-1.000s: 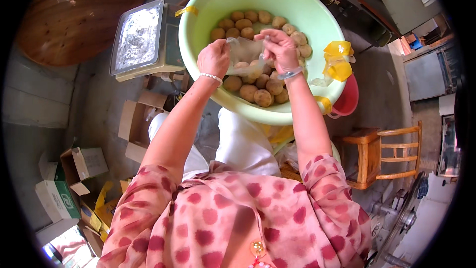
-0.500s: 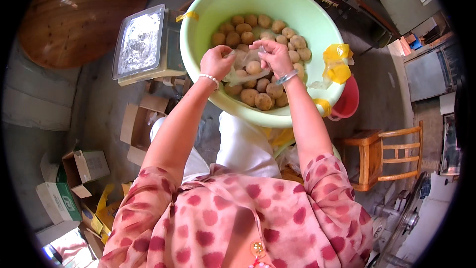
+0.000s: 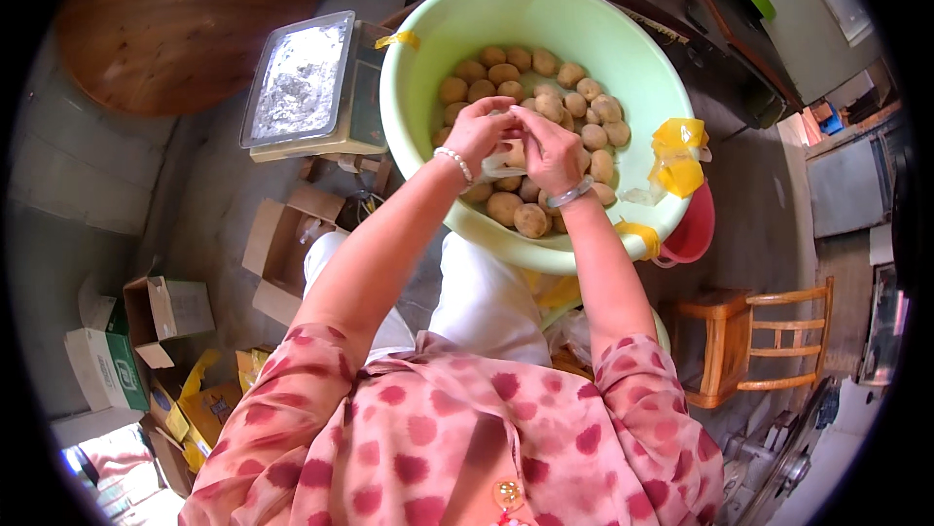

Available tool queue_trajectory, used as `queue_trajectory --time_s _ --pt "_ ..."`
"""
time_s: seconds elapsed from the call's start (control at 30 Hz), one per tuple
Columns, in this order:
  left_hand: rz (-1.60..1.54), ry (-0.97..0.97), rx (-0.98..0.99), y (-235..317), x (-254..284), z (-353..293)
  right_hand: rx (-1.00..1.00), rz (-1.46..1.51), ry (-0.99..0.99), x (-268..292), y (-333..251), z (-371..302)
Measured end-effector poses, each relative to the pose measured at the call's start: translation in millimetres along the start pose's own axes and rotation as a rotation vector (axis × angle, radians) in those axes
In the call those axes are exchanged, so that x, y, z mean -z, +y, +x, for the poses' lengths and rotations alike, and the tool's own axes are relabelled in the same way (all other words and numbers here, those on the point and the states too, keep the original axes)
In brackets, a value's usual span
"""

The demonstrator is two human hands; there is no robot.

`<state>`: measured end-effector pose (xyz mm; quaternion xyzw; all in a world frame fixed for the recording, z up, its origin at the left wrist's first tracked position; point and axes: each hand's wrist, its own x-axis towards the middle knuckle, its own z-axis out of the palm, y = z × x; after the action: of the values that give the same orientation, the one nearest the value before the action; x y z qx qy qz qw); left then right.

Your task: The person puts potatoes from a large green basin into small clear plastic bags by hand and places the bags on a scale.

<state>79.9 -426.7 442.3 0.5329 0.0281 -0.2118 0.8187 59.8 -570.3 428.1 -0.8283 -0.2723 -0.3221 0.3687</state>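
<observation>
Both hands meet over a large pale green tub (image 3: 632, 49) holding many round brown potatoes (image 3: 530, 220). My left hand (image 3: 479, 135), with a beaded bracelet at the wrist, has its fingers curled and pinched together. Its fingertips touch those of my right hand (image 3: 551, 151), which wears a pale bangle and is closed too. A thin clear plastic bag (image 3: 502, 174) hangs between and below the hands, mostly hidden by them. Folded yellow and clear plastic bags (image 3: 678, 158) hang over the tub's right rim.
A scale (image 3: 304, 73) with a foil-like silvery platter stands left of the tub. Beyond it is a round wooden tabletop (image 3: 185, 20). Open cardboard boxes (image 3: 282, 249) lie at the lower left. A red bucket (image 3: 693, 229) and a wooden chair (image 3: 725, 341) stand at the right.
My hands have come together from apart, the left moving right and the bag bunching between them. The whole view has shifted slightly, with the tub now lower and further right.
</observation>
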Motion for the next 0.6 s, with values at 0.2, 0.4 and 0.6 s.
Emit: queue_trajectory --time_s 0.2,0.4,0.6 --pt "-0.216 -0.034 0.032 6.5 -19.9 7.6 0.125 -0.165 0.175 12.9 2.3 3.1" --pt "-0.265 -0.087 -0.044 28.6 -29.4 1.8 -0.395 0.192 0.463 13.9 19.8 0.6" --pt "-0.249 -0.144 -0.323 104.3 -24.1 -26.1 -0.621 0.362 0.406 20.9 32.0 -2.7"
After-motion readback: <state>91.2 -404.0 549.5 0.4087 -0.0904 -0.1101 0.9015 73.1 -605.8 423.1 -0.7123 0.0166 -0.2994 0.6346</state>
